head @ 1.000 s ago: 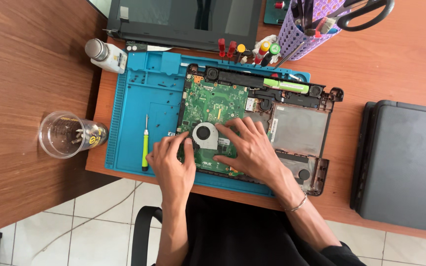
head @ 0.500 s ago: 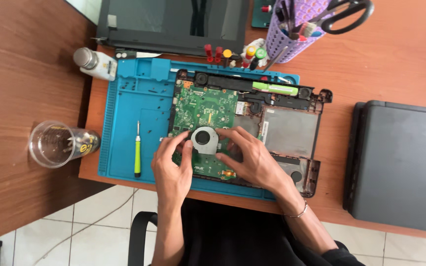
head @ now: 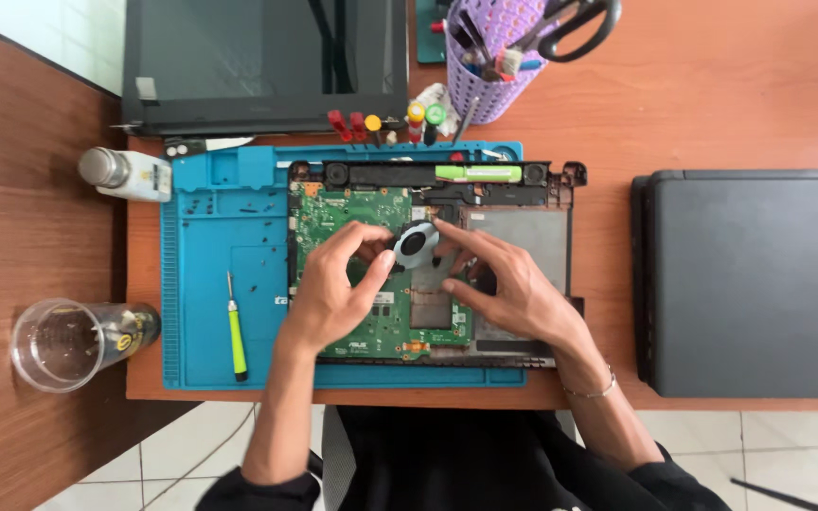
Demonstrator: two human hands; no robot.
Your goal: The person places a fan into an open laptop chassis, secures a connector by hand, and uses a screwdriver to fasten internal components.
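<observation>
Item: round grey cooling fan with black hub [head: 415,244], over the green circuit board [head: 352,213] in the opened black laptop base [head: 523,227], on the blue mat [head: 220,284].
Grip: left hand [head: 333,293] and right hand [head: 513,284] pinch its rim.
Handling: judged best lifted level, evenly, clear of components.
Nearby: green-handled screwdriver [head: 236,341], left.

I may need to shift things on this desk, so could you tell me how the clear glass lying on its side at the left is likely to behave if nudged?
The glass lies on its side on bare wood, so it would probably roll. It looks empty, so likely light. It is near the desk's front edge and might fall and break.
</observation>
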